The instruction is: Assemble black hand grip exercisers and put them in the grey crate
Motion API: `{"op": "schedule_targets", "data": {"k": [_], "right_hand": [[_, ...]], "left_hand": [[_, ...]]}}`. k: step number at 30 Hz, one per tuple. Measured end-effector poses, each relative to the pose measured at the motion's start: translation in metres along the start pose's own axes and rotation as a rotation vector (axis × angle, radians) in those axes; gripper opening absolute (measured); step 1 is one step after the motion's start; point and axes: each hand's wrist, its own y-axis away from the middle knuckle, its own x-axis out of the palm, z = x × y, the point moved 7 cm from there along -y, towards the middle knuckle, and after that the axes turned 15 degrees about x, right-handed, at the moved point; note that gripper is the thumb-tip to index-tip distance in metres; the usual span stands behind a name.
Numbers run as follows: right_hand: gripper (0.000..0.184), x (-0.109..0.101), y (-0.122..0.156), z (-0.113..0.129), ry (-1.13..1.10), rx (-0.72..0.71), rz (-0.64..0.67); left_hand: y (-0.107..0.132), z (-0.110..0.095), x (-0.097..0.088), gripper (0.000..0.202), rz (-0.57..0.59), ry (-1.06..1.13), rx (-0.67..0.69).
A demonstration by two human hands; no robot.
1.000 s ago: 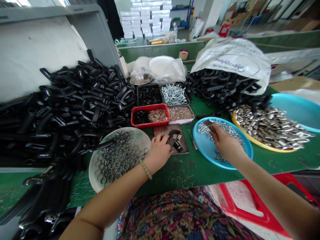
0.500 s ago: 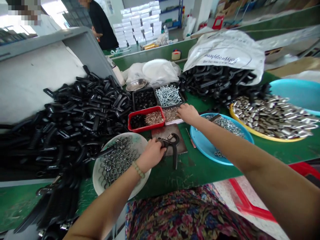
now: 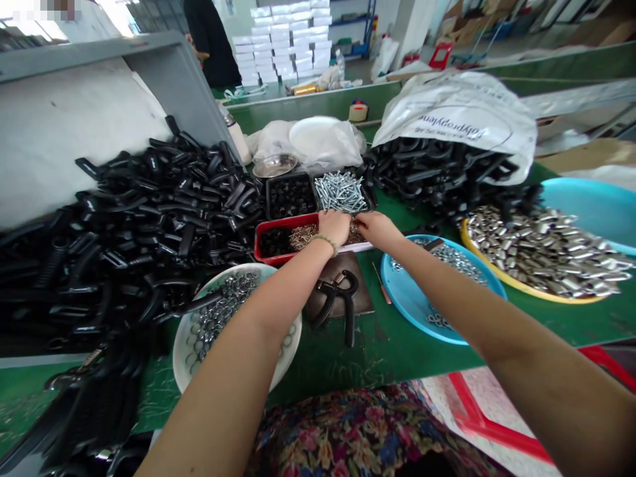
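Observation:
My left hand (image 3: 334, 226) and my right hand (image 3: 378, 229) meet over the tray of small brownish metal parts (image 3: 355, 236). Their fingers are bent, with the tips almost touching; whatever they pinch is too small to make out. Just behind is a black tray of silver screws (image 3: 340, 191). To the left stands a red tray (image 3: 273, 257) with black pieces and copper-coloured pins. Nearer my body, a black clamp-like tool (image 3: 348, 310) with two handles and a hooked jaw lies untouched on a flat metal plate (image 3: 365, 301).
Left of the plate sits a white bowl (image 3: 293, 361) of metal rings, beside heaped black handles (image 3: 163, 205). Rightward are a blue basin (image 3: 412, 315) of small metal parts, a yellow basin (image 3: 561, 297) of shiny metal pieces and a white bag (image 3: 457, 112) spilling black parts.
My left hand has let go of the black tool and moved up and right to my right hand. The tool now lies on the plate. My right hand stays over the small-parts tray.

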Motion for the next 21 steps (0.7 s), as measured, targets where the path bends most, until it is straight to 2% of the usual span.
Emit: {"op": "schedule_targets", "data": {"k": [5, 13, 15, 17, 19, 21], "right_hand": [[0.023, -0.001, 0.002, -0.003, -0.085, 0.025, -0.008], [0.018, -0.015, 0.009, -0.003, -0.199, 0.063, -0.027], [0.017, -0.019, 0.022, 0.002, -0.247, 0.056, -0.003], [0.017, -0.020, 0.044, 0.010, -0.330, 0.048, 0.036], [0.018, -0.017, 0.071, 0.020, -0.453, 0.025, 0.100], [0.019, -0.011, 0.095, 0.031, -0.552, -0.014, 0.149]], "left_hand": [[0.004, 0.004, -0.003, 0.032, -0.045, 0.013, -0.003], [0.001, 0.002, -0.008, 0.023, -0.067, 0.095, -0.039], [0.005, 0.004, -0.015, 0.024, -0.086, 0.120, -0.045], [0.017, 0.004, -0.025, 0.024, -0.156, 0.230, -0.027], [0.038, 0.005, -0.034, 0.025, -0.256, 0.430, -0.011], [0.067, 0.008, -0.035, 0.026, -0.327, 0.656, -0.035]]}}
